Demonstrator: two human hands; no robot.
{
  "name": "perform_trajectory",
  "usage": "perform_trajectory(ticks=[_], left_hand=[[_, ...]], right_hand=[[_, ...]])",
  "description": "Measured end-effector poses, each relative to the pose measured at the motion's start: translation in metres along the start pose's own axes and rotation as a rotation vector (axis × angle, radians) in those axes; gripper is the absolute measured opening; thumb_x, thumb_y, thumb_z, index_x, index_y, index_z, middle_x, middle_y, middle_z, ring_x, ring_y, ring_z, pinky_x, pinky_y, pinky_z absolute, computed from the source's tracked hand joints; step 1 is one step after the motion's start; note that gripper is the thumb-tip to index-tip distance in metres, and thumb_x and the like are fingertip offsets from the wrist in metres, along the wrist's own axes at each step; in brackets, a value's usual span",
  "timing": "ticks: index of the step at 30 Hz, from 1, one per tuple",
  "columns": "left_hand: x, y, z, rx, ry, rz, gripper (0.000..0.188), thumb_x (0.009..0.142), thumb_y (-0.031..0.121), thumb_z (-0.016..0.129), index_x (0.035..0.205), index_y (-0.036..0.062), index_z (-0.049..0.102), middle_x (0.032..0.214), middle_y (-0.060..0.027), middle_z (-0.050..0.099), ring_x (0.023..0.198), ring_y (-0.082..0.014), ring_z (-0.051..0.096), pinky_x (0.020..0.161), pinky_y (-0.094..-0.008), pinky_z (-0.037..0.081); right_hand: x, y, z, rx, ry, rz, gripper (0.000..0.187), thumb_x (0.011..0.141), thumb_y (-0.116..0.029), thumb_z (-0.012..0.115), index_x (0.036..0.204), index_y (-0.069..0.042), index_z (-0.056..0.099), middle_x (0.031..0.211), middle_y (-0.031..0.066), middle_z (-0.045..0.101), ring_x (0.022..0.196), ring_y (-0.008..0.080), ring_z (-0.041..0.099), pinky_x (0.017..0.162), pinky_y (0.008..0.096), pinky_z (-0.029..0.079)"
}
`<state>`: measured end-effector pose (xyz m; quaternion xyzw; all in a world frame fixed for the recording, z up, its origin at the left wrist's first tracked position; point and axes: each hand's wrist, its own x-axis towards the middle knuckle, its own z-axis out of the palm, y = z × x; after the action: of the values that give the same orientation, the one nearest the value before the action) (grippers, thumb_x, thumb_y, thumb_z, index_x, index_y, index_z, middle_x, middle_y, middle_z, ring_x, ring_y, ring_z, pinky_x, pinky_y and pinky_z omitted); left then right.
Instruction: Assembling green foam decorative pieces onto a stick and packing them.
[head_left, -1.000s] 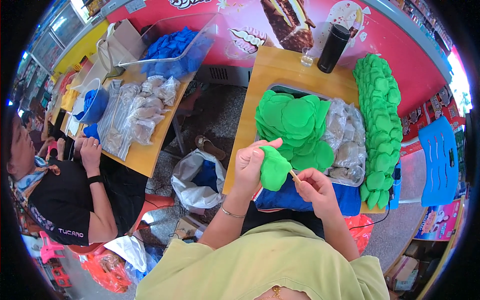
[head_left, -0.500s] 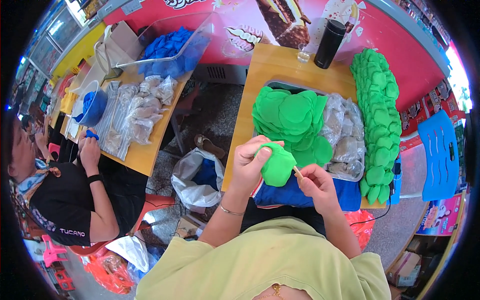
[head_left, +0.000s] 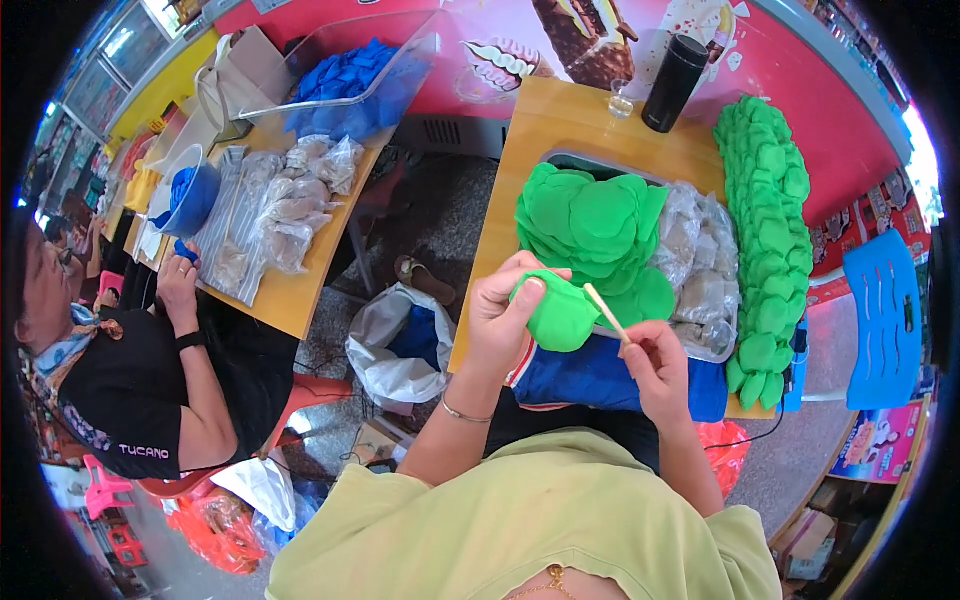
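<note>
One green piece (head_left: 562, 322) and one stick (head_left: 607, 313) in hand

With the green piece as the clock's centre, a co-worker (head_left: 125, 390) is sitting near nine o'clock, one of their hands (head_left: 178, 288) grasping a blue scrap (head_left: 184, 250). Toward ten, a blue tub (head_left: 198, 208) is standing by some filled bags (head_left: 300, 215), and between ten and eleven a clear bin (head_left: 408, 75) is holding blue pieces (head_left: 345, 78). A white sack (head_left: 373, 352) is sagging near nine.

Just at nine, the left hand (head_left: 505, 310) is gripping the green piece, its thumb lying over the front. The piece is hanging before a green pile (head_left: 590, 215), which is resting in a tray (head_left: 718, 355) toward twelve. A cup (head_left: 620, 102) is standing between twelve and one. A blue cloth (head_left: 620, 385) is lying near five. At four, the right hand (head_left: 655, 368) is pinching the stick's lower end; the upper tip is pointing at the piece's right edge, contact unclear. A black flask (head_left: 675, 85) is standing at one, tray bags (head_left: 705, 255) are lying at two, a green row (head_left: 768, 250) is stretching between two and three, and a blue chair (head_left: 880, 340) is standing at three.
</note>
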<state>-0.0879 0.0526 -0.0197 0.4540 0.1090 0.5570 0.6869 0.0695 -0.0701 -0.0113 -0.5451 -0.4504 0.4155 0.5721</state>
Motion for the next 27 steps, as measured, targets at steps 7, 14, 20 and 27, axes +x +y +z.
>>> perform_trajectory(ticks=[7,14,20,27], left_hand=[[0.001,0.000,-0.006,-0.015,0.010,-0.045,0.016,0.087,0.008,0.057,0.093,-0.0045,0.065,0.085,-0.0060,0.054,0.083,-0.0130,0.053,0.076,-0.0261,0.044],[0.002,0.004,-0.004,-0.016,-0.026,-0.090,0.018,0.086,0.008,0.057,0.095,-0.0041,0.066,0.082,-0.0049,0.054,0.078,-0.0111,0.051,0.073,-0.0244,0.043],[0.001,0.005,0.001,0.202,-0.116,-0.064,0.018,0.084,0.006,0.057,0.097,-0.0039,0.066,0.076,-0.0021,0.053,0.074,-0.0085,0.049,0.068,-0.0209,0.040],[-0.004,0.005,0.005,0.017,0.044,-0.188,0.019,0.086,0.007,0.057,0.099,-0.0041,0.064,0.086,-0.0036,0.060,0.076,-0.0074,0.055,0.068,-0.0213,0.044]], right_hand=[[0.002,-0.011,-0.017,-0.425,0.096,-0.178,0.010,0.082,0.004,0.057,0.090,-0.002,0.056,0.077,0.0014,0.053,0.064,0.0043,0.047,0.056,0.0168,0.037],[0.009,-0.028,-0.024,-0.708,0.106,-0.326,0.016,0.074,0.005,0.063,0.086,-0.005,0.061,0.074,0.0077,0.059,0.059,0.0176,0.056,0.051,0.0264,0.043],[0.018,-0.026,-0.007,-0.671,0.087,-0.407,0.014,0.074,0.003,0.064,0.086,-0.004,0.062,0.075,0.0095,0.059,0.059,0.0219,0.056,0.051,0.0291,0.044],[0.019,-0.022,0.006,-0.513,0.059,-0.194,0.010,0.080,0.001,0.061,0.089,-0.002,0.060,0.075,0.0076,0.060,0.063,0.0157,0.055,0.059,0.0267,0.044]])
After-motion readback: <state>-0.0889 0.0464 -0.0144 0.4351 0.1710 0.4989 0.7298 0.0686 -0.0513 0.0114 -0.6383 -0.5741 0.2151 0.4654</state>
